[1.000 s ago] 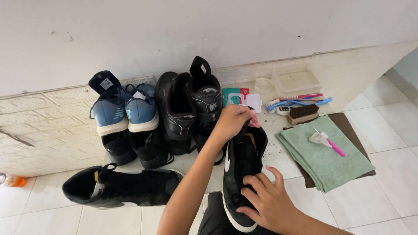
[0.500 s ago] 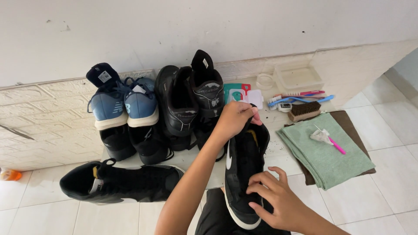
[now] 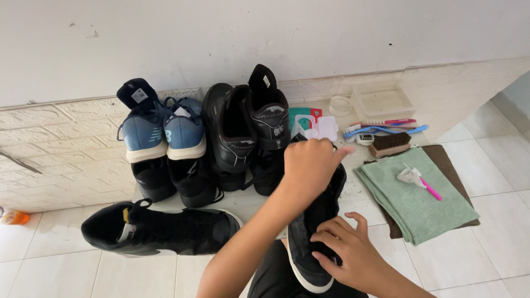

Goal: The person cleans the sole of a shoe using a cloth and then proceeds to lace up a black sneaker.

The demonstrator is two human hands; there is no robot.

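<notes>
The person holds a black shoe (image 3: pixel 309 232) with a white sole over the tiled floor (image 3: pixel 486 232), close to their body. The left hand (image 3: pixel 309 165) is at the far end of the shoe, by its opening, with the fingers curled around that end and gripping it. The right hand (image 3: pixel 345 251) is at the near end, at the toe part. Its fingers (image 3: pixel 327 229) are bent and press on the top of the shoe, and the thumb sticks up a little. So both hands have hold of the same shoe.

To the left, another black shoe (image 3: pixel 160 229) lies on its side on the floor. Behind it, against the wall (image 3: pixel 265 33), stand a pair of blue shoes (image 3: pixel 163 135) and a pair of black shoes (image 3: pixel 243 129).

To the right lies a folded green towel (image 3: pixel 414 196) on top of a brown cloth (image 3: pixel 441 157). A small pink tool (image 3: pixel 428 187) rests on the towel. Past the towel, near the wall, sit a brown brush (image 3: pixel 391 144), a blue toothbrush (image 3: pixel 386 130), a pink toothbrush (image 3: pixel 389 122) and a clear plastic box (image 3: pixel 382 102). A small white and green pack (image 3: pixel 312 126) lies just beyond the left hand.
</notes>
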